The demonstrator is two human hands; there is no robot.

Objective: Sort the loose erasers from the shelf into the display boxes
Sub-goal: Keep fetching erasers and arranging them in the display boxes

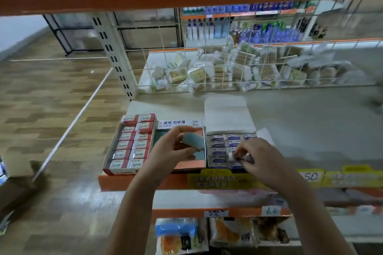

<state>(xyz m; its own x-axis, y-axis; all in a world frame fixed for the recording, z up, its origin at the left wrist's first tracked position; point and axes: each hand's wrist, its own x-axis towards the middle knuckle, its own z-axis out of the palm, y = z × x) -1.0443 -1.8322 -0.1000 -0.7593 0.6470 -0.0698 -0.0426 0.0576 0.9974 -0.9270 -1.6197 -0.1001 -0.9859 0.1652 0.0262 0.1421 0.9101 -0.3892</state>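
Note:
Three display boxes stand side by side at the shelf's front left. The left box (107, 168) is packed with red-sleeved erasers (132, 145). Over the middle box (187, 164), my left hand (172, 151) grips a grey-blue eraser (193, 140); more of that colour shows inside. The right box (227, 117), its white lid folded back, holds rows of blue-and-white erasers (217, 146). My right hand (257, 158) pinches one small blue-and-white eraser (233, 155) just above that box's front rows.
The grey shelf (310, 126) stretches right of the boxes. A wire basket (207, 72) of packaged goods stands behind. Yellow price labels (310, 176) line the orange shelf edge. A lower shelf holds snack packets (230, 232). An orange shelf hangs overhead. Wood floor lies to the left.

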